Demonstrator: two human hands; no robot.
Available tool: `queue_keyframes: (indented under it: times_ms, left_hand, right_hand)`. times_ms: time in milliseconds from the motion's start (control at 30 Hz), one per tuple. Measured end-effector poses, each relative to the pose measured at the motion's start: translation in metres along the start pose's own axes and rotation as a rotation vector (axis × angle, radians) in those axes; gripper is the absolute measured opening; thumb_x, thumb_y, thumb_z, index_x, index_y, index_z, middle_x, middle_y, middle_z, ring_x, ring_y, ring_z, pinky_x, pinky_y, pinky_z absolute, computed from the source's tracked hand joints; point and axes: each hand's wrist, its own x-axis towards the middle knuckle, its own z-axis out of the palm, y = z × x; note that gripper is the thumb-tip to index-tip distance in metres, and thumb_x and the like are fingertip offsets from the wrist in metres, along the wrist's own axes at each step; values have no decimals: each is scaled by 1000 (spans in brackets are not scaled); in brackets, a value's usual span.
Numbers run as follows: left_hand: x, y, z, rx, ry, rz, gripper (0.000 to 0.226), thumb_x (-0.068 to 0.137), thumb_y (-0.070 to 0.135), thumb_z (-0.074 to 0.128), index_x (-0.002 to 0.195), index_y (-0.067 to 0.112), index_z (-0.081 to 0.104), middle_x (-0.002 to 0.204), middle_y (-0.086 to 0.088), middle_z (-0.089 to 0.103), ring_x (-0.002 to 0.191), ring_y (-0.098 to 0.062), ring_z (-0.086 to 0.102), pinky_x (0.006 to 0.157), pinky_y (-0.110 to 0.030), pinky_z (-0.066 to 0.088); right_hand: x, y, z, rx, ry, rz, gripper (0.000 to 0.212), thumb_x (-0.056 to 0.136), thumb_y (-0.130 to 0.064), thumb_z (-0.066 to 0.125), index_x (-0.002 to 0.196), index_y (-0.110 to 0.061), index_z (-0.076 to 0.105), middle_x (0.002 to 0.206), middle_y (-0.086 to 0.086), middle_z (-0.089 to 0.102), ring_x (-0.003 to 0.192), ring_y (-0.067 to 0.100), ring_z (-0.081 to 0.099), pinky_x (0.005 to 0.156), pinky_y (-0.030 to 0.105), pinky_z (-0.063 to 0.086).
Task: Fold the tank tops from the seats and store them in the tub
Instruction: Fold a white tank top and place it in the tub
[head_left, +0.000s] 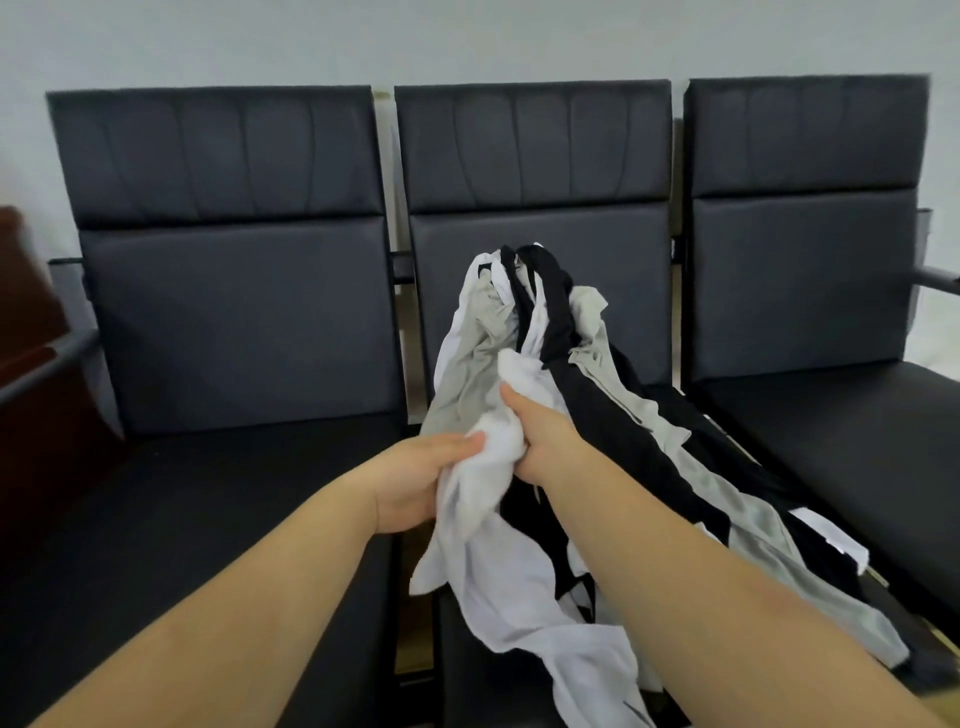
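Both hands, left hand (415, 480) and right hand (540, 441), clench one white tank top (483, 525); its length trails toward the camera, apparently still tangled with the pile (587, 364) behind.

A plain pale grey wall (467, 36) runs behind a row of three dark padded seats (234, 260) set side by side on a black frame. At the left edge stands dark reddish-brown wooden furniture (26, 332), blurred.
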Motion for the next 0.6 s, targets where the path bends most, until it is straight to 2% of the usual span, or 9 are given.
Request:
queue_keyframes:
  times_ms: [67, 133, 200, 267, 333, 367, 467, 533, 600]
  left_hand:
    - [-9, -4, -2, 96, -19, -47, 53, 82, 31, 60, 128, 6, 57, 125, -14, 64, 120, -30, 58, 105, -43, 44]
    - [-16, -6, -6, 130, 14, -48, 50, 82, 36, 59, 125, 11, 60, 124, -11, 65, 117, -26, 60, 98, -38, 48]
    - [-18, -7, -13, 101, 139, 5, 51, 84, 47, 56, 123, 16, 62, 127, -8, 64, 115, -22, 60, 94, -33, 48]
    - [-15, -6, -23, -43, 248, 7, 59, 90, 56, 48, 132, 15, 55, 131, -8, 60, 118, -22, 56, 102, -37, 43]
    - [-17, -5, -25, -190, 235, -46, 71, 90, 64, 43, 136, 10, 50, 132, -13, 59, 122, -28, 55, 107, -42, 40]
    - [-19, -5, -21, -232, 223, -69, 72, 89, 66, 44, 133, 10, 55, 129, -14, 61, 120, -29, 57, 103, -42, 44]
    - [-23, -16, -14, -264, 328, -84, 57, 87, 52, 60, 122, 7, 64, 116, -15, 68, 107, -30, 64, 82, -40, 53]
    - [-29, -25, -18, -246, 456, -44, 46, 89, 38, 65, 123, 5, 63, 112, -16, 69, 102, -31, 65, 83, -41, 54]
    - [-39, -31, -29, -251, 490, -35, 41, 91, 34, 64, 122, 7, 63, 111, -17, 69, 101, -33, 65, 85, -44, 53]
  right_hand:
    - [1, 0, 4, -87, 53, -13, 51, 100, -35, 46, 137, 0, 44, 141, 18, 48, 129, 31, 47, 107, 37, 36]
    - [3, 2, 3, -119, 124, -138, 49, 93, -28, 62, 131, 0, 51, 131, 19, 57, 118, 32, 56, 105, 41, 42]
    - [-9, 4, 2, -288, 153, -289, 55, 88, -27, 68, 135, -3, 49, 128, 14, 60, 114, 27, 58, 101, 39, 45]
    - [-28, 14, 3, -604, 88, -432, 54, 89, -29, 67, 134, -6, 50, 128, 0, 56, 116, 17, 53, 95, 30, 43]
    - [-49, 29, 6, -846, -80, -513, 45, 89, -29, 66, 126, -6, 56, 113, -4, 58, 110, 13, 55, 84, 21, 42]
    - [-59, 40, 9, -943, -157, -529, 40, 89, -29, 67, 120, -6, 60, 105, -3, 61, 104, 13, 59, 79, 18, 42]
    - [-70, 78, 17, -1233, -277, -531, 25, 91, -32, 63, 102, -10, 62, 86, -5, 58, 90, 11, 61, 72, 15, 39]
    - [-81, 87, 14, -1265, -276, -573, 23, 90, -39, 63, 87, -16, 59, 74, -10, 53, 70, 3, 52, 64, 15, 37]
    - [-86, 91, 2, -1187, -253, -664, 29, 87, -48, 62, 101, -24, 65, 89, -14, 60, 79, 2, 54, 74, 17, 42]
